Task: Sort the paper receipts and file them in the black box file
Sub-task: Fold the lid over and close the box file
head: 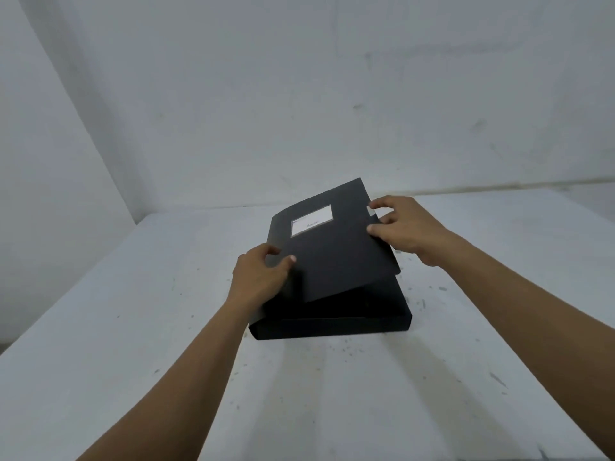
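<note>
The black box file (332, 314) is set on the white surface (133, 361), its lid (336, 254) raised at a tilt. The lid's left edge is pinched by the left hand (259, 277); its right edge, near the tab, is gripped by the right hand (409, 227). A white label (311, 220) is seen on the lid.

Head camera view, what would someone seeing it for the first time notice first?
The black box file sits mid-table on the speckled white table, its lid with a white label partly raised. The left hand grips the lid's left edge; the right hand pinches its right edge. No receipts show.
</note>
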